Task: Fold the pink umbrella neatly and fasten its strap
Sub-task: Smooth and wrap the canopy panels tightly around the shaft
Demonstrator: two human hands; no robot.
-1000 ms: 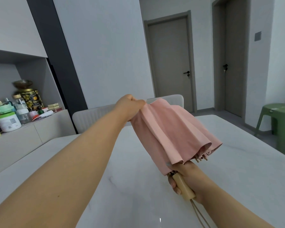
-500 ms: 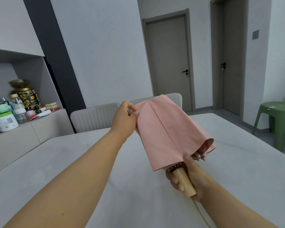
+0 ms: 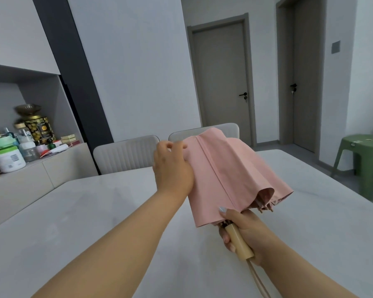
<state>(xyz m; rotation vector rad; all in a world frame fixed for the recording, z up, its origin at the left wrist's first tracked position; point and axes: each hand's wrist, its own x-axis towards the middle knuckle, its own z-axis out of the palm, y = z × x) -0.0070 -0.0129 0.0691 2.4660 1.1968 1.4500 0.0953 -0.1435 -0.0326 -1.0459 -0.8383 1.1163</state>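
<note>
The pink umbrella [image 3: 228, 175] is collapsed but its canopy hangs loose and flared, held in the air above the table. My right hand [image 3: 243, 231] grips its pale wooden handle [image 3: 238, 241], with the thumb on the canopy's lower edge. A beige wrist cord [image 3: 260, 280] hangs from the handle's end. My left hand [image 3: 172, 168] lies against the canopy's left side near the top, fingertips pinching a fold of the fabric. The strap is not visible.
A pale marble table [image 3: 95, 211] spreads below the umbrella. Two grey chairs [image 3: 125, 154] stand at its far edge. A sideboard with jars and bottles [image 3: 9, 155] is at the left. A green stool [image 3: 366, 160] stands at the right, and two doors are behind.
My left hand has slid down from the umbrella's tip onto the canopy's left side. A flat panel with a seam now faces me. My right hand stays on the handle.
</note>
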